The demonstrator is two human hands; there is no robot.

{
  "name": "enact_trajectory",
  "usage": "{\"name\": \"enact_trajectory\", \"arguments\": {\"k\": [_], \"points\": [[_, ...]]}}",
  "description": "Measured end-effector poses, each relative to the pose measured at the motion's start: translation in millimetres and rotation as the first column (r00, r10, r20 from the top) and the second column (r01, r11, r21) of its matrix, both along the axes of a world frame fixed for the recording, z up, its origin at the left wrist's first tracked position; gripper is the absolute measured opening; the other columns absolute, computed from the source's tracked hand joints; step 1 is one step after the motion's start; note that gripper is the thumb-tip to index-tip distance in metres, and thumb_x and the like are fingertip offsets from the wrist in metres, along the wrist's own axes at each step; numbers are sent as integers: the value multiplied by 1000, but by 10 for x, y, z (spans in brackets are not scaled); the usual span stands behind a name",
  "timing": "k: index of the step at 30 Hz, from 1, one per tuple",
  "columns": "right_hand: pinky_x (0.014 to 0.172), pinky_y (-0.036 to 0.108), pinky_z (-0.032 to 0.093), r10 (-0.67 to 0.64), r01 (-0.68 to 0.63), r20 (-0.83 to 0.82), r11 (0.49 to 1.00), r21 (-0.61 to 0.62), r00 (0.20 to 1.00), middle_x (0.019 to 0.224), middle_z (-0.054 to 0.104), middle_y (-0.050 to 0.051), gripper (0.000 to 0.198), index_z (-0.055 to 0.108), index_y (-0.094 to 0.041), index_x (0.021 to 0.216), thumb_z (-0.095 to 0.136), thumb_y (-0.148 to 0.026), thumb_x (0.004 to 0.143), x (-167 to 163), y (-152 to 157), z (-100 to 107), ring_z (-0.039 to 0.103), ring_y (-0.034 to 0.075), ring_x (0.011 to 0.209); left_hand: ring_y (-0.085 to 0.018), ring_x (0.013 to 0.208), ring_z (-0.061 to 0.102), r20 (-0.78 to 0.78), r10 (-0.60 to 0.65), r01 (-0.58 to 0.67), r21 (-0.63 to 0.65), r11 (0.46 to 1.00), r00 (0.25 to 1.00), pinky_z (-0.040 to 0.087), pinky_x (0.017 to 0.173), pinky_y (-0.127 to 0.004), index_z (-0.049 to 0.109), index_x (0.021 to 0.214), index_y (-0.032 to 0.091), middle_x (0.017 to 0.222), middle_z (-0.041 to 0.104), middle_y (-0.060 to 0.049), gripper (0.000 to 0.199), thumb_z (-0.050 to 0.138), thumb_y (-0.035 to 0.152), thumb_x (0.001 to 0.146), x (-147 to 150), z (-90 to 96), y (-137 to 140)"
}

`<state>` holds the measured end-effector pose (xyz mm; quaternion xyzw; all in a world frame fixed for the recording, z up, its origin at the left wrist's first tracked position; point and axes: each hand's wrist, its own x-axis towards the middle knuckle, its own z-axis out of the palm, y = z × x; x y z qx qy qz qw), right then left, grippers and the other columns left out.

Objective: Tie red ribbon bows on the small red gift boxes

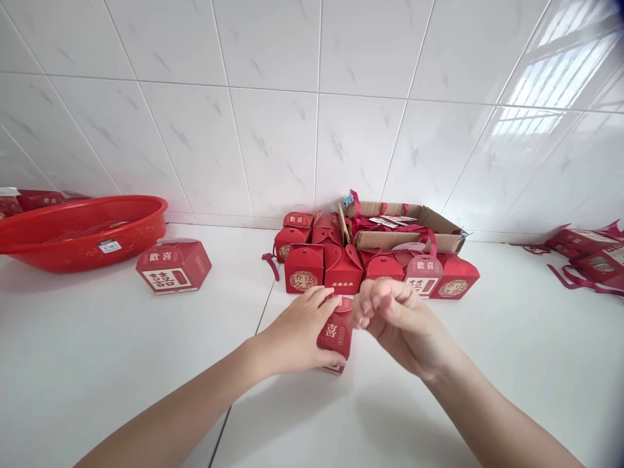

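A red paper gift box [333, 333] with white characters stands on the white tiled counter in front of me. My left hand [297, 333] wraps over its left side, thumb near the bottom front and fingers across the top, covering part of it. Just right of the box, my right hand [407, 325] is raised with its fingers curled in toward the thumb. Nothing shows between those fingers, and the hand looks apart from the box. Behind both hands, several red gift boxes [305, 268] stand in a cluster, some with gold round prints.
An open cardboard box [409, 242] holding dark red ribbons and white cards stands by the tiled wall. At left are a red plastic basin [88, 234] and a single gift box [174, 266]. More ribboned boxes [597, 253] lie at the far right.
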<state>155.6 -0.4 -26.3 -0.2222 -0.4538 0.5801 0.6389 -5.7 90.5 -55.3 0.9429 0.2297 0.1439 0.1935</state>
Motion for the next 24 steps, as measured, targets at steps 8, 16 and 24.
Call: {"name": "enact_trajectory", "arguments": {"k": [8, 16, 24], "points": [[74, 33, 50, -885, 902, 289, 412, 126, 364, 78, 66, 4, 27, 70, -18, 81, 75, -41, 68, 1093, 522, -99, 60, 15, 71, -37, 125, 42, 70, 12, -20, 120, 993, 997, 41, 100, -56, 52, 125, 19, 136, 48, -16, 78, 71, 62, 62, 144, -211, 70], [90, 47, 39, -634, 921, 766, 230, 315, -104, 85, 70, 6, 27, 68, -21, 82, 74, -39, 63, 1928, 534, -355, 61, 25, 85, -36, 124, 41, 38, 16, -20, 112, 993, 999, 41, 101, -54, 51, 126, 16, 136, 47, -16, 78, 71, 59, 64, 149, -216, 71], [83, 35, 47, -914, 882, 401, 142, 450, -58, 101, 69, 9, 29, 70, -19, 105, 59, -29, 80, 1807, 241, 52, 63, 20, 92, -36, 123, 42, 44, 20, -25, 121, 992, 999, 43, 99, -53, 52, 125, 17, 134, 48, -16, 77, 70, 61, 64, 150, -221, 84]]}}
